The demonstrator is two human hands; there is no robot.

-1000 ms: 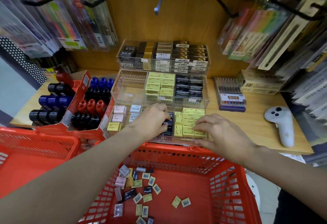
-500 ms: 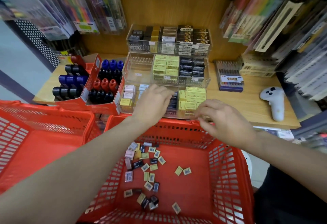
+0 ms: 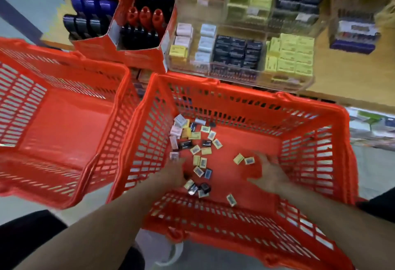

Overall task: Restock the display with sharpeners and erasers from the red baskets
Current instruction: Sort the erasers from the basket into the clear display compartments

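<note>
Erasers [image 3: 203, 152], small wrapped blocks in yellow, black and pale sleeves, lie scattered over the floor of the right-hand red plastic slotted basket [image 3: 316, 163], most of them heaped toward its left wall. Both hands reach down inside this basket. The left hand [image 3: 174, 171] is low at the left edge of the heap, just beside a few black and yellow pieces; motion blur hides its fingers, so I cannot tell whether it holds anything. The right hand [image 3: 267, 173] hovers with fingers spread and relaxed, holding nothing, just beside two loose erasers, one yellow and one pale, lying apart from the heap. A second red plastic basket [image 3: 64, 131] stands touching the first on its left, with nothing visible inside. Beyond the baskets, on the wooden bench [image 3: 346, 73], a clear acrylic divided tray [image 3: 241, 56] holds rows of pink, white, black and yellow erasers in separate compartments. Left of it, red cardboard display boxes [image 3: 136, 56] hold blue, red and black sharpeners [image 3: 147, 13] standing in rows.
</note>
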